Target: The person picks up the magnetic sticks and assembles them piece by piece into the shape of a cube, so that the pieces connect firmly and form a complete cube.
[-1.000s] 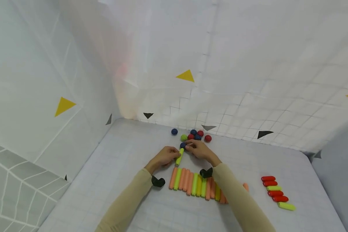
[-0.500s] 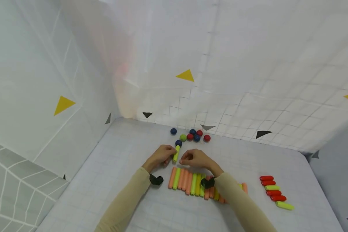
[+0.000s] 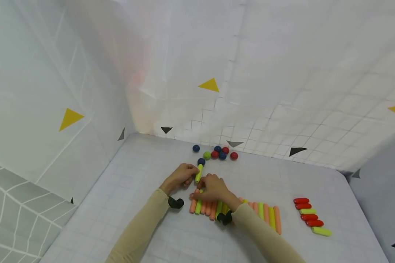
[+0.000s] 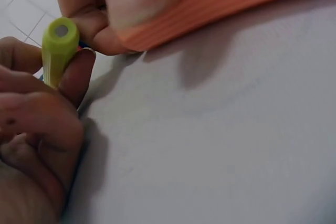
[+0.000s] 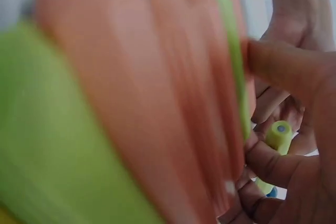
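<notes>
My left hand (image 3: 181, 176) pinches a yellow-green stick (image 3: 199, 174) between thumb and finger. A dark blue ball (image 3: 201, 161) sits against the stick's far end. In the left wrist view a grey disc shows in the near end of that stick (image 4: 58, 45). My right hand (image 3: 214, 188) reaches over the left part of a row of sticks, thumb and fingers around the far end of the leftmost orange stick (image 3: 193, 207). Its thumbnail lies on the orange stick (image 4: 236, 9) in the left wrist view. The right forearm hides the row's middle.
The row's right part, with orange and yellow sticks (image 3: 271, 218), shows past the right sleeve. Several blue, red and one green ball (image 3: 207, 155) lie at the back near the wall. Shorter red and yellow-green sticks (image 3: 312, 223) lie at the right.
My right hand has left the blue ball, drawn back toward me and come down on the row's left end. The left hand still holds the yellow-green stick, shifted slightly left, ball at its tip.
</notes>
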The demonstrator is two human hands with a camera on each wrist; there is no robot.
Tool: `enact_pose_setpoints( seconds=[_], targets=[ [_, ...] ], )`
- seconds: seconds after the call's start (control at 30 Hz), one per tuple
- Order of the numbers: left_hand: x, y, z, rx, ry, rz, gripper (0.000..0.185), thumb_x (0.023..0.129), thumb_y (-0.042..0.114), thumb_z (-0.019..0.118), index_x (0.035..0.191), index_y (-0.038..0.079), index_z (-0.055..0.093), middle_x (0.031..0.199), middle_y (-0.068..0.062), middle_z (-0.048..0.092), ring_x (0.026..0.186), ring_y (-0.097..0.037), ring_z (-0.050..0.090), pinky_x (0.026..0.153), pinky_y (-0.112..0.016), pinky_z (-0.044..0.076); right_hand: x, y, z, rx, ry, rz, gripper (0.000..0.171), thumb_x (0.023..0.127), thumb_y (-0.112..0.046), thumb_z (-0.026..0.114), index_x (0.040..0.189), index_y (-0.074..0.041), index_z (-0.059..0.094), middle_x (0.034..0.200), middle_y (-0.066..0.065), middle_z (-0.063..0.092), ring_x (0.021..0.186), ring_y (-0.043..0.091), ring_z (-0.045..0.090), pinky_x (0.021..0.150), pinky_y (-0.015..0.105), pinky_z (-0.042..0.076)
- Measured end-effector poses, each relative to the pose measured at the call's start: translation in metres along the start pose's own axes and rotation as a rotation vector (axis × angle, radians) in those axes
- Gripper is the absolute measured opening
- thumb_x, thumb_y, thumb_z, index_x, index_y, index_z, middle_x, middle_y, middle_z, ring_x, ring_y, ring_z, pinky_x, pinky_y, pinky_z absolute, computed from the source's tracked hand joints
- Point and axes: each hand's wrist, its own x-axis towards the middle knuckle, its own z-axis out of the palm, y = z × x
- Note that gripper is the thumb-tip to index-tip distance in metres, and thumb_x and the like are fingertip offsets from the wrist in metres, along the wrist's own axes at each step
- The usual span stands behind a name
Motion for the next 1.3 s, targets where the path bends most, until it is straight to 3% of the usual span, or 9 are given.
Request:
enact_pose_setpoints(
  seconds=[0.23,0.4,0.53,0.63,0.9,1.13,1.3],
  targets=[
    [-0.002,0.001,-0.002,-0.007,-0.006,-0.021,0.027,0.104,0.029,0.063,0.116,0.005,0.070,0.058,0.004,0.045,0.049,-0.009,0.041,0.046,-0.024,0.036,0.000,-0.001,-0.006,0.054,-0.058,0.000,0.040,0.087,-0.056,0.082,0.093,-0.016,0.075,0.088,-0.005,0.066,0.085,0.017,0.057,0.078,0.043,0.048],
    [-0.001,-0.001,-0.003,-0.011,0.001,-0.011,0.026,0.105,0.029,0.063,0.113,0.005,0.070,0.057,0.004,0.044,0.049,-0.009,0.040,0.046,-0.024,0.035,0.004,0.010,-0.015,0.232,-0.156,0.047,0.039,0.093,-0.051,0.077,0.101,-0.013,0.073,0.095,-0.001,0.069,0.086,0.016,0.060,0.075,0.031,0.049],
    [-0.002,-0.001,-0.003,-0.017,0.002,0.000,0.026,0.105,0.028,0.063,0.112,0.004,0.070,0.058,0.005,0.044,0.049,-0.009,0.040,0.046,-0.024,0.035,0.005,0.022,-0.022,0.376,-0.169,0.090,0.031,0.099,-0.044,0.074,0.106,-0.014,0.071,0.099,0.002,0.070,0.090,0.018,0.061,0.076,0.030,0.048],
    [-0.003,-0.001,-0.002,-0.023,0.000,-0.002,0.027,0.105,0.027,0.063,0.113,0.003,0.070,0.060,0.004,0.045,0.050,-0.008,0.041,0.046,-0.024,0.036,0.004,0.036,-0.030,0.437,-0.117,0.129,0.029,0.102,-0.042,0.070,0.110,-0.014,0.072,0.100,0.003,0.072,0.091,0.019,0.062,0.077,0.030,0.048],
    [-0.003,0.001,0.000,-0.025,0.014,-0.018,0.027,0.105,0.025,0.064,0.118,0.002,0.070,0.074,0.001,0.055,0.050,-0.007,0.042,0.045,-0.022,0.036,-0.001,0.078,-0.047,0.598,0.122,0.291,0.035,0.107,-0.032,0.065,0.127,-0.003,0.065,0.111,0.011,0.076,0.092,0.021,0.063,0.074,0.029,0.049],
    [-0.003,0.001,0.004,-0.003,0.044,-0.014,0.026,0.103,0.025,0.066,0.116,0.003,0.071,0.083,-0.001,0.062,0.051,-0.007,0.043,0.045,-0.022,0.036,0.001,0.098,-0.046,0.722,0.221,0.392,0.040,0.108,-0.036,0.063,0.133,-0.005,0.060,0.102,0.007,0.076,0.076,0.014,0.060,0.065,0.026,0.044],
    [-0.006,0.000,0.009,0.044,0.077,-0.008,0.023,0.102,0.025,0.068,0.112,0.005,0.071,0.083,0.000,0.062,0.051,-0.007,0.043,0.046,-0.022,0.036,0.006,0.103,-0.042,0.789,0.258,0.435,0.042,0.108,-0.037,0.063,0.135,-0.006,0.059,0.114,0.006,0.079,0.075,0.009,0.068,0.065,0.026,0.041]
  ],
)
